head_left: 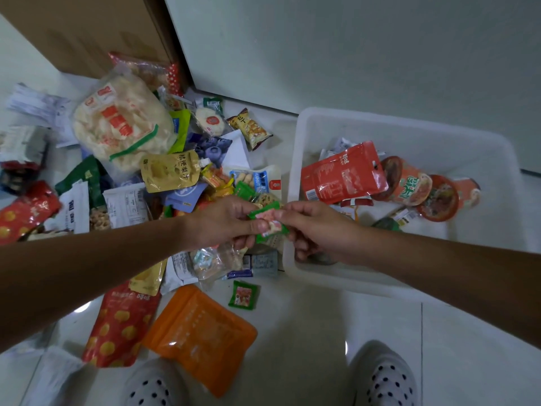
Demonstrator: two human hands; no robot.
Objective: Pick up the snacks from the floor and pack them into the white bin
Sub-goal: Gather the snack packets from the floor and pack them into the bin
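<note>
A small green snack packet [270, 222] is held between both hands just left of the white bin's near-left corner. My left hand [222, 222] pinches its left end and my right hand [314, 230] pinches its right end. The white bin [409, 133] stands on the floor at the right. Inside it lie a red pouch [342, 174], two orange noodle cups [409, 186] and some smaller packets. Several snacks lie in a pile on the floor at the left, among them a large bag of pale crackers [120, 121] and a yellow spouted pouch [169, 171].
An orange pouch [199, 332], a red and yellow bag [120, 320] and another small green packet [244, 295] lie on the tiles near my feet. A cardboard box [87, 27] stands at the back left. A wall runs behind the bin.
</note>
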